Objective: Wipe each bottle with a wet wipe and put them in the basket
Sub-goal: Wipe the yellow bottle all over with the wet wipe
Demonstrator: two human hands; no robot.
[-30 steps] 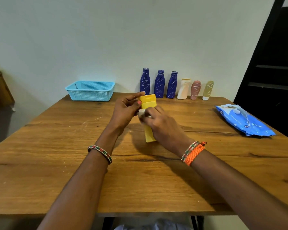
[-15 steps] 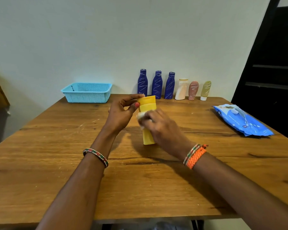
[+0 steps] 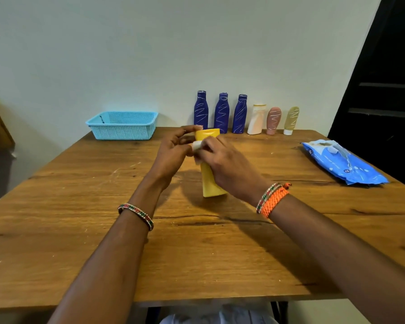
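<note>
- The right hand [image 3: 222,164] pinches a small folded wet wipe [image 3: 197,146] and presses it against the upper part of the yellow bottle [image 3: 211,181], just under the cap.
- The left hand [image 3: 173,153] holds the cap end of the same bottle; its fingers are curled around the top, with the thumb side toward the wipe. I think this hand is there to keep the bottle steady while the other one rubs.
- The yellow bottle is near the middle of the wooden table [image 3: 80,230]. Its flat end is down at the table surface and its cap is up, so the long axis is nearly upright, leaning a little to the left at the top. I cannot tell if the base really rests on the wood or hangs just above it.
- Keeping the bottle upright probably lets the wipe go down the side in one stroke.
- At the far edge, against the wall, six more bottles wait in a row: three blue bottles [image 3: 222,113], a white bottle [image 3: 256,119], a pink bottle [image 3: 273,120] and an olive bottle [image 3: 291,120]. All stand upright and show scribbled marks.
- The turquoise basket [image 3: 122,132] is at the far left of the table, well apart from the hands. No bottle shows inside it, so the task seems to be at its beginning.
- The blue pack of wipes [image 3: 344,163] lies flat at the right side, within reach for a fresh wipe.
</note>
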